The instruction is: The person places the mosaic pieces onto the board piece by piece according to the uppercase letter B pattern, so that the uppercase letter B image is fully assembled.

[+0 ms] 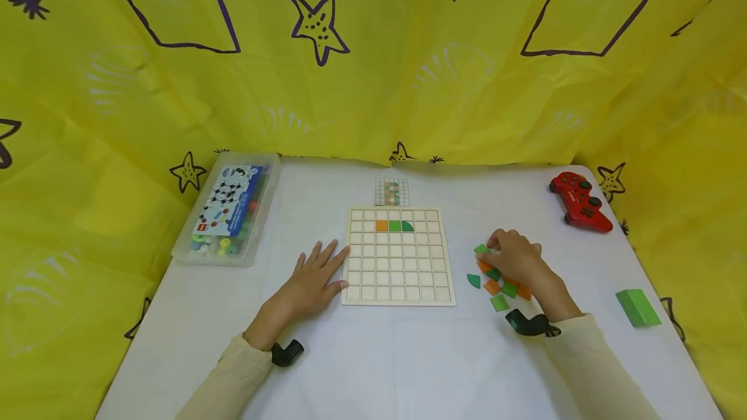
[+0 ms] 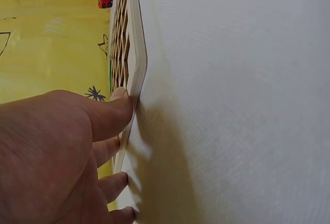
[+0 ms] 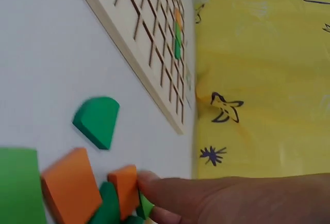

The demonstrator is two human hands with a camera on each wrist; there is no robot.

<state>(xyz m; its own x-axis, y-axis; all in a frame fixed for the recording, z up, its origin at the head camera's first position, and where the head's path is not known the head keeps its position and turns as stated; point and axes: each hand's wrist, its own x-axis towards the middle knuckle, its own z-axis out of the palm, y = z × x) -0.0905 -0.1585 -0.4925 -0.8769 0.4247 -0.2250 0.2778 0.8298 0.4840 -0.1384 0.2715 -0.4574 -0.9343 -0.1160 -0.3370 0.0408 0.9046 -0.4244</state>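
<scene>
The left hand (image 1: 315, 280) spreads its fingers toward the far edge of the tabletop (image 1: 397, 368); the right hand (image 1: 516, 258), nearer the right edge, curls its fingers.

From where I stood, no word or number could be read. The blue-and-white label (image 1: 227, 201) on the clear plastic box (image 1: 264, 212) carried pictures of ball-and-stick molecules, a small red mark (image 1: 202, 227) in its corner and print too small to make out. The red game controller (image 1: 580, 202) bore no legible lettering.
</scene>
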